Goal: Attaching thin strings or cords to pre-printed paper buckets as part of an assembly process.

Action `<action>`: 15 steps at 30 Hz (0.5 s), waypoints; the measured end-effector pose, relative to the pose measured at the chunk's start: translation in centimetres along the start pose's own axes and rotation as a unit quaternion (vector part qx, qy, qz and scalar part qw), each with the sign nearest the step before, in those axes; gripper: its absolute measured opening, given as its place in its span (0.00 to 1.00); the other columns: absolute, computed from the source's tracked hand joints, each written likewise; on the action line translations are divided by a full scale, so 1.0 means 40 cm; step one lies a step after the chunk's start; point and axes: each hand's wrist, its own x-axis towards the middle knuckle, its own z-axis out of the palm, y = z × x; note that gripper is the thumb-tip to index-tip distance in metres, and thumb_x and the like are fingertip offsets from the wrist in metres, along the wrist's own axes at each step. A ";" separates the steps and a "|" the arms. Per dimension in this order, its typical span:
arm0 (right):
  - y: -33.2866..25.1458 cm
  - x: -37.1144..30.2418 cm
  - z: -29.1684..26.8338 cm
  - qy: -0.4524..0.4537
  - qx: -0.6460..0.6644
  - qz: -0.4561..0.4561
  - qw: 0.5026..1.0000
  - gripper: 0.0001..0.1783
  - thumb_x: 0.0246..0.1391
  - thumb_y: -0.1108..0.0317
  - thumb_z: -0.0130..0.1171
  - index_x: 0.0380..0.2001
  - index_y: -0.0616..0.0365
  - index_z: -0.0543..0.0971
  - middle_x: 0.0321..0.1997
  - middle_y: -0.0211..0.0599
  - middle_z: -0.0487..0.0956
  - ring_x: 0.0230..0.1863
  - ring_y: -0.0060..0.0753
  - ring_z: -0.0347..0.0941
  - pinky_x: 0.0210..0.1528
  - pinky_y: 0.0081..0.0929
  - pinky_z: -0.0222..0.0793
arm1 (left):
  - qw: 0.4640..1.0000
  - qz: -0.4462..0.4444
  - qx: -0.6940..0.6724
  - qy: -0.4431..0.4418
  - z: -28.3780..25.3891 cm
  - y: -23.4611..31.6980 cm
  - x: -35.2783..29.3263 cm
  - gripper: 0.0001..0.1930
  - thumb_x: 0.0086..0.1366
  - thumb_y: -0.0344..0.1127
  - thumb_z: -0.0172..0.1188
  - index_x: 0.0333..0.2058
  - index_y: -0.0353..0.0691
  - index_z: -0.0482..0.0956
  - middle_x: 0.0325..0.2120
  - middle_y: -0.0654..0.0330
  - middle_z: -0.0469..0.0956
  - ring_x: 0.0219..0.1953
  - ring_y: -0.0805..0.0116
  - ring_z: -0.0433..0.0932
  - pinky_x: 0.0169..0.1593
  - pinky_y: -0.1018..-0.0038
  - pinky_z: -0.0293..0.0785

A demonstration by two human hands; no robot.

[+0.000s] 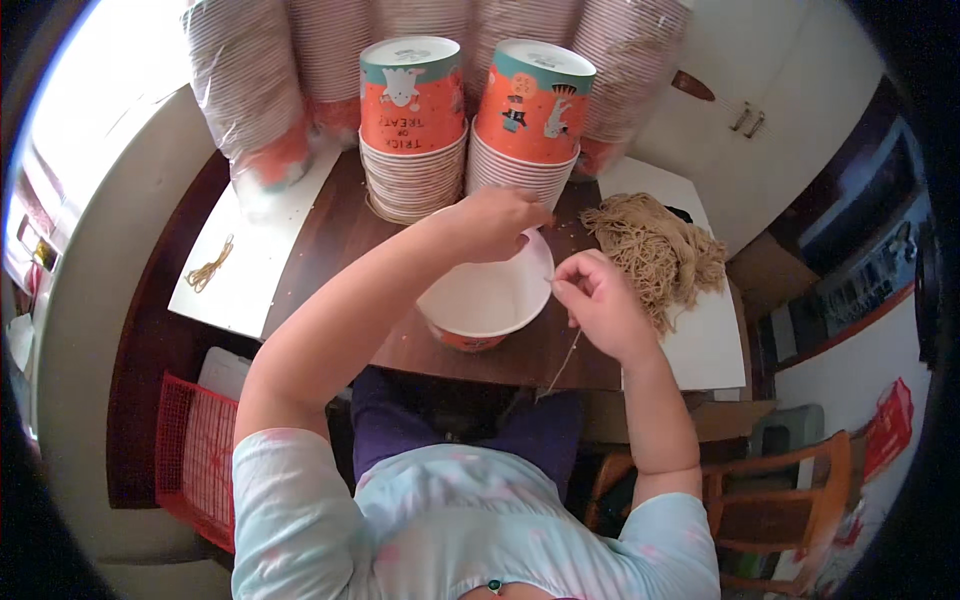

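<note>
A white-lined paper bucket [490, 295] with an orange printed outside stands mouth up on the brown table before me. My left hand [497, 222] reaches over its far right rim, fingers bent and drawn together; what they hold is hidden. Beside the right rim, my right hand [598, 300] is closed in a pinch on a thin tan string [566, 362]. The string's tail hangs below that hand toward the table's front edge. Whether its upper end passes through the bucket's wall is too small to tell.
Two upside-down stacks of printed orange buckets, a left stack [412, 130] and a right stack [530, 120], stand behind. Plastic-wrapped stacks [245, 90] line the back. A tan string heap [660, 250] lies right, a small string bundle [208, 265] left. A red basket [200, 450] sits lower left.
</note>
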 end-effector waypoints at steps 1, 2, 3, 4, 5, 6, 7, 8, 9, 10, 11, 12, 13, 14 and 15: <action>-0.004 0.000 0.009 0.014 -0.054 -0.043 0.998 0.05 0.49 0.72 0.59 0.29 0.62 0.75 0.33 0.38 0.72 0.32 0.32 0.73 0.35 0.27 0.69 | 0.997 -0.047 -0.001 -0.062 0.007 -0.014 0.000 0.17 0.51 0.31 0.60 0.42 0.39 0.77 0.39 0.52 0.76 0.43 0.53 0.75 0.48 0.61 0.71; -0.005 -0.002 0.013 0.024 -0.100 -0.068 0.992 0.06 0.48 0.71 0.59 0.30 0.61 0.75 0.36 0.44 0.73 0.36 0.44 0.73 0.40 0.34 0.70 | 0.988 -0.089 -0.007 -0.127 0.014 -0.011 0.007 0.15 0.52 0.31 0.59 0.40 0.37 0.78 0.34 0.51 0.77 0.39 0.53 0.77 0.45 0.61 0.72; -0.002 0.002 0.014 0.027 -0.140 -0.081 0.986 0.06 0.49 0.70 0.58 0.30 0.61 0.75 0.36 0.45 0.73 0.37 0.47 0.73 0.41 0.36 0.70 | 0.991 -0.093 -0.025 -0.091 0.012 -0.014 -0.005 0.13 0.52 0.30 0.57 0.37 0.35 0.79 0.28 0.50 0.78 0.33 0.53 0.78 0.41 0.62 0.74; 0.002 0.012 0.015 0.028 -0.179 -0.095 0.979 0.06 0.49 0.69 0.57 0.29 0.61 0.76 0.37 0.46 0.73 0.38 0.50 0.73 0.41 0.38 0.70 | 0.991 -0.092 -0.028 -0.094 0.008 -0.015 -0.020 0.13 0.52 0.30 0.57 0.37 0.35 0.79 0.28 0.50 0.78 0.33 0.53 0.78 0.41 0.62 0.74; 0.015 0.024 0.014 0.039 -0.205 -0.092 0.974 0.07 0.48 0.69 0.59 0.30 0.60 0.76 0.35 0.45 0.75 0.36 0.48 0.74 0.37 0.35 0.69 | 0.980 -0.153 -0.081 -0.098 -0.015 0.005 -0.027 0.12 0.51 0.28 0.57 0.36 0.34 0.79 0.29 0.50 0.79 0.32 0.56 0.79 0.39 0.65 0.74; 0.018 0.037 0.013 0.038 -0.203 -0.087 0.974 0.07 0.48 0.69 0.59 0.30 0.60 0.76 0.35 0.45 0.75 0.36 0.48 0.74 0.37 0.35 0.69 | 0.962 -0.217 -0.131 -0.099 -0.028 0.012 -0.043 0.12 0.50 0.27 0.56 0.35 0.33 0.80 0.30 0.49 0.80 0.32 0.59 0.79 0.38 0.68 0.75; 0.019 0.048 0.011 0.013 -0.187 -0.082 0.979 0.07 0.48 0.69 0.59 0.30 0.61 0.76 0.33 0.45 0.76 0.36 0.46 0.74 0.37 0.34 0.70 | 0.961 -0.217 -0.134 -0.104 -0.023 0.006 -0.062 0.12 0.50 0.27 0.56 0.35 0.33 0.80 0.30 0.49 0.80 0.32 0.59 0.79 0.38 0.68 0.75; 0.014 0.059 0.012 -0.013 -0.170 -0.079 0.982 0.07 0.48 0.70 0.59 0.30 0.61 0.76 0.32 0.45 0.76 0.35 0.45 0.75 0.37 0.34 0.70 | 0.938 -0.259 -0.209 -0.093 -0.026 0.003 -0.081 0.13 0.51 0.27 0.55 0.36 0.32 0.80 0.29 0.52 0.80 0.31 0.64 0.78 0.37 0.70 0.74; 0.008 0.067 0.013 -0.024 -0.163 -0.092 0.982 0.08 0.48 0.70 0.59 0.30 0.63 0.77 0.30 0.45 0.78 0.35 0.43 0.76 0.38 0.34 0.70 | 0.908 -0.298 -0.283 -0.082 -0.026 0.005 -0.095 0.13 0.51 0.27 0.55 0.37 0.32 0.79 0.28 0.54 0.80 0.30 0.68 0.77 0.36 0.73 0.73; 0.007 0.075 0.010 -0.024 -0.160 -0.089 0.983 0.08 0.48 0.70 0.59 0.30 0.63 0.77 0.30 0.45 0.78 0.35 0.43 0.76 0.38 0.34 0.70 | 0.890 -0.328 -0.308 -0.078 -0.027 0.011 -0.106 0.14 0.53 0.27 0.55 0.39 0.30 0.79 0.28 0.59 0.79 0.30 0.75 0.75 0.35 0.77 0.72; 0.004 0.083 0.012 -0.040 -0.159 -0.106 0.981 0.08 0.48 0.70 0.59 0.29 0.63 0.77 0.30 0.46 0.78 0.34 0.43 0.76 0.38 0.34 0.70 | 0.888 -0.333 -0.308 -0.080 -0.025 0.014 -0.122 0.14 0.53 0.27 0.55 0.39 0.30 0.79 0.28 0.59 0.79 0.30 0.75 0.75 0.35 0.77 0.72; -0.001 0.090 0.012 -0.055 -0.157 -0.124 0.978 0.08 0.48 0.70 0.59 0.29 0.64 0.77 0.30 0.46 0.78 0.34 0.43 0.76 0.38 0.34 0.71 | 0.861 -0.350 -0.365 -0.056 -0.024 0.015 -0.137 0.14 0.53 0.27 0.55 0.38 0.30 0.79 0.28 0.60 0.79 0.30 0.76 0.75 0.34 0.78 0.72; -0.014 0.094 0.011 -0.059 -0.156 -0.123 0.978 0.08 0.47 0.70 0.59 0.28 0.64 0.77 0.29 0.47 0.78 0.33 0.42 0.77 0.38 0.34 0.71 | 0.830 -0.364 -0.421 -0.032 -0.022 0.016 -0.148 0.14 0.52 0.27 0.55 0.38 0.30 0.80 0.28 0.61 0.79 0.29 0.77 0.75 0.34 0.79 0.72; -0.023 0.097 0.008 -0.062 -0.154 -0.122 0.979 0.08 0.47 0.70 0.59 0.28 0.64 0.77 0.29 0.47 0.78 0.33 0.42 0.77 0.38 0.34 0.71 | 0.829 -0.367 -0.421 -0.032 -0.021 0.016 -0.154 0.14 0.52 0.27 0.55 0.38 0.30 0.80 0.28 0.61 0.79 0.29 0.77 0.75 0.34 0.79 0.72; -0.031 0.098 0.006 -0.075 -0.150 -0.110 0.980 0.08 0.47 0.70 0.59 0.29 0.64 0.77 0.29 0.47 0.78 0.33 0.41 0.77 0.38 0.33 0.71 | 0.819 -0.370 -0.438 -0.028 -0.020 0.015 -0.159 0.13 0.52 0.27 0.55 0.37 0.30 0.80 0.27 0.62 0.79 0.28 0.78 0.74 0.32 0.80 0.71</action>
